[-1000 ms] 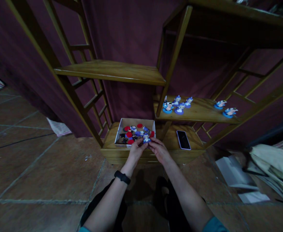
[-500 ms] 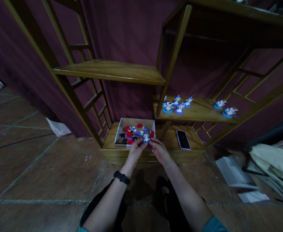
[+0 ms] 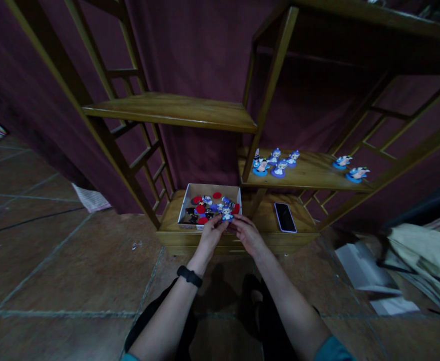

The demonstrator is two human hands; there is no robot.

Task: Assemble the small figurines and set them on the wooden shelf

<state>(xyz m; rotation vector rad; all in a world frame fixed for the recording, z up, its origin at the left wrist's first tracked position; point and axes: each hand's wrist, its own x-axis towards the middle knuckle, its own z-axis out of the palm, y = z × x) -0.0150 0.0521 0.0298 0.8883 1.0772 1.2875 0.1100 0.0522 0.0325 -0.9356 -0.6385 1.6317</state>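
A small purple-and-white figurine [image 3: 227, 213] is held upright between my two hands, over the front right edge of a cardboard box. My left hand [image 3: 213, 229] pinches it from the left side. From the right, the fingers of my right hand [image 3: 245, 232] close on its base; some fingertips are hidden behind it. Inside the open box [image 3: 183, 206] lie several more figurines and red round bases [image 3: 217, 195], jumbled together.
The box and a phone [image 3: 285, 217] rest on the low wooden shelf. Several figurines [image 3: 279, 168] stand on the middle right shelf [image 3: 310, 173], with pink-and-blue ones [image 3: 357, 174] at its right end. A wooden upright [image 3: 272, 90] divides the rack. A pale bag [image 3: 423, 255] lies on the floor.
The figurine has turned or tilted very slightly between my fingers. Both hands stay in almost the same place, and nothing else has moved.
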